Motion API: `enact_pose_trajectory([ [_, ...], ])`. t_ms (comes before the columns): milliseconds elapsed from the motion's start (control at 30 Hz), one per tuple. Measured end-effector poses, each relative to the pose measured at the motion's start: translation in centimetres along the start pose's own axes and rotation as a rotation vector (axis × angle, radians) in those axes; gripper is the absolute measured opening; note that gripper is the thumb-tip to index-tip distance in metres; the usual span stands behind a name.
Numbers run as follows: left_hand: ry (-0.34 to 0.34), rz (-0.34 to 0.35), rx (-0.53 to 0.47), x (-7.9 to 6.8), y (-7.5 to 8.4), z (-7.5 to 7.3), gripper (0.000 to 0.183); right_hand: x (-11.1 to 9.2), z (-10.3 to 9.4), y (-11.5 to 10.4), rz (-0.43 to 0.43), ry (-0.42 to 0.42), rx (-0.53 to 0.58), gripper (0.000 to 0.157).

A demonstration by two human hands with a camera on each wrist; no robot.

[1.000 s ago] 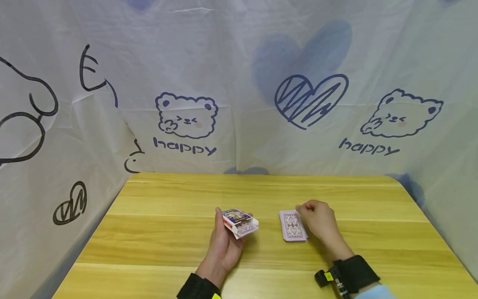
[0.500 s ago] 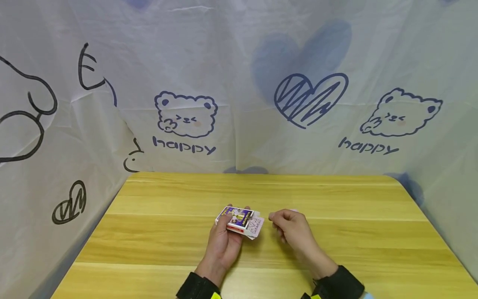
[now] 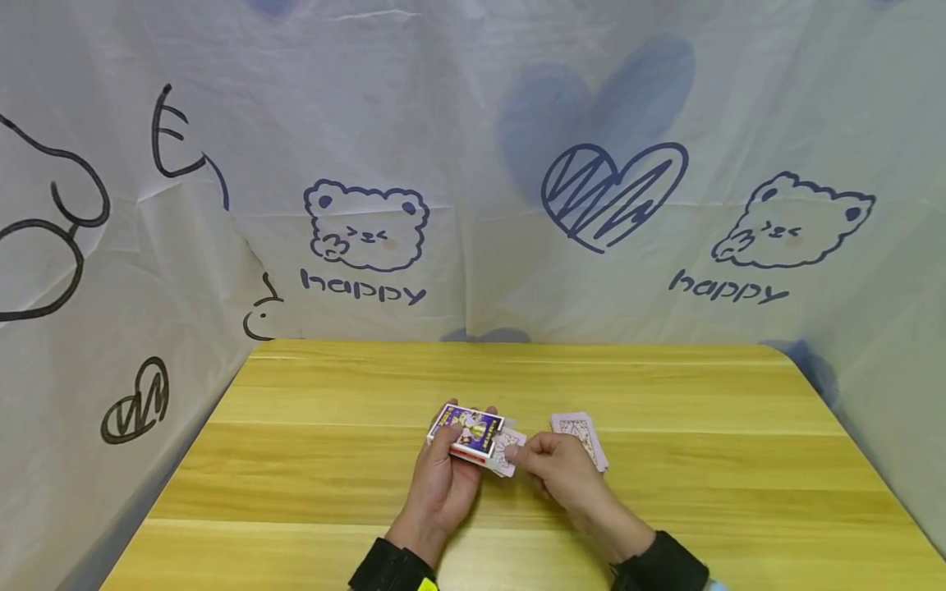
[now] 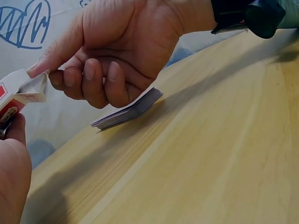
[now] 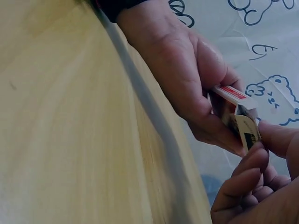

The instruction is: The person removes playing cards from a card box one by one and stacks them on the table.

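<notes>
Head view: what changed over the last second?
The right hand moved left from the pink patterned card stack and now pinches the pale pink cards jutting from the purple-and-white cardboard box. The left hand turned the box's open end farther right, its thumb now over the printed face. Stack stayed on the yellow wooden table.

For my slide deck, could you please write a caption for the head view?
The left hand holds a card box, the right hand pinches cards protruding from it, near a card stack.
</notes>
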State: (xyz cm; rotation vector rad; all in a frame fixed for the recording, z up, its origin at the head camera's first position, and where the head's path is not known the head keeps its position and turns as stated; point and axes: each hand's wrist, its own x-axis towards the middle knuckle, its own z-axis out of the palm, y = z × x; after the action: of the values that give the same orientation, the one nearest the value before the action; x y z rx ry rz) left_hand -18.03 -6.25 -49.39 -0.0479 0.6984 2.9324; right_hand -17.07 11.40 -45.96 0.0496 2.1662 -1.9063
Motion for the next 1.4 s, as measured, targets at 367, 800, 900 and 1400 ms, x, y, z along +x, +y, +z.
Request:
enact_pose_trajectory([
  [367,0.057,0.034,-0.023,0.1,0.4,-0.1,0.059,-0.1,-0.9,-0.6,-0.004,0.025,0.132,0.016],
  [800,0.080,0.043,-0.023,0.1,0.6,-0.1,0.059,-0.1,-1.0,-0.9,-0.007,-0.034,0.152,0.022],
  [900,0.076,0.044,-0.023,0.0,0.6,-0.1,0.058,0.0,-1.1,-0.8,-0.005,0.018,0.169,0.019],
  [1400,0.089,0.035,-0.044,0.1,0.7,-0.2,0.059,0.3,-3.0,-1.6,-0.009,0.203,0.372,0.023],
])
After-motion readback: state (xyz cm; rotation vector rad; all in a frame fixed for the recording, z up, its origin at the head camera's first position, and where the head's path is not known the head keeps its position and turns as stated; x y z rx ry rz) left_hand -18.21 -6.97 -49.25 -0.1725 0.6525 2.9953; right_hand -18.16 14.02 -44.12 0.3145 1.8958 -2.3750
